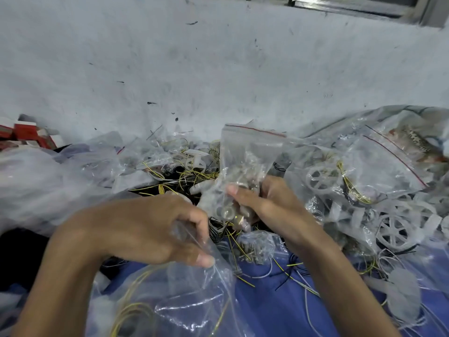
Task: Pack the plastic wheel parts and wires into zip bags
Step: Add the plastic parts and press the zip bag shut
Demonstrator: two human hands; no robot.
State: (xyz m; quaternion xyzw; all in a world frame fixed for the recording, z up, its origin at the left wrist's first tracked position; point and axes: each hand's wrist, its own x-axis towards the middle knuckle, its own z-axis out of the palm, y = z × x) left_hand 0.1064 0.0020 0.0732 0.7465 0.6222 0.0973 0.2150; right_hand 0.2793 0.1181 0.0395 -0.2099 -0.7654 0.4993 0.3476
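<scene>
item 1: right hand (272, 205), fingers curled round the lower half of a small zip bag (250, 152), thumb pressed on its front. the bag stands upright above the grip with its red seal line at the top. small hard parts are bunched inside at grip level. whether the seal is pressed closed cannot be told.

item 2: left hand (145, 229), thumb and fingers pinching the film of a larger clear bag (189, 300), which sags below the grip with yellow wire inside.

item 3: loose stock. plastic wheel parts (393, 232) lie well right of the right hand, and tangled wires (194, 176) lie just beyond both hands.

item 4: surroundings. blue cloth (267, 307) under the wrists, filled bags (379, 166) up and to the right, red boxes (26, 132) far left.

risks, as judged:
- if the mouth is unsealed, tipping the small bag would spill the parts into the pile.
- the thin film could slip from the left pinch, because the hold is only at the fingertips.
- wire ends could snag the tangle, or catch in the seal track and stop it closing.
</scene>
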